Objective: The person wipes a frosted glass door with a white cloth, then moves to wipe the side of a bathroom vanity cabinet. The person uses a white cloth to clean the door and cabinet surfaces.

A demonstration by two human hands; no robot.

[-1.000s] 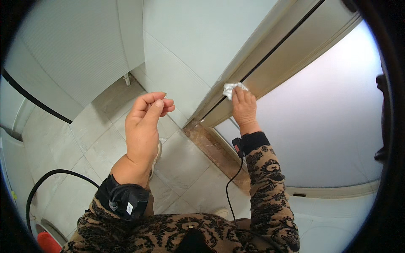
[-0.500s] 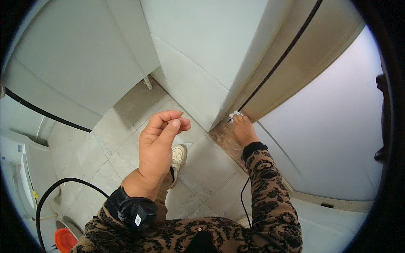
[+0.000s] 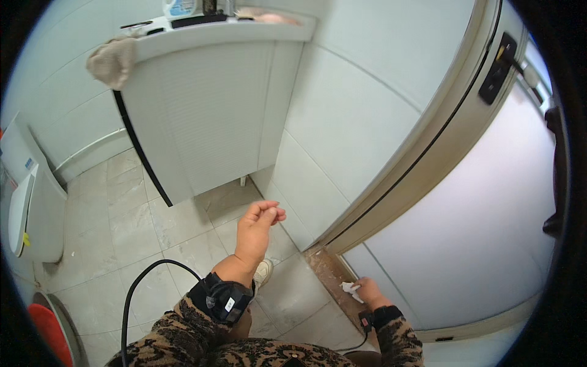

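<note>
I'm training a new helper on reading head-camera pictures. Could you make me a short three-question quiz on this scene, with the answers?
1. Multiple choice: which hand holds the white wad?
A) left
B) right
C) both

2. True or false: the beige cloth hangs at a corner of the cabinet.

3. Fill in the colour: the handle plate at the upper right is ____.

Key:
1. B, the right hand.
2. True.
3. Black.
</note>
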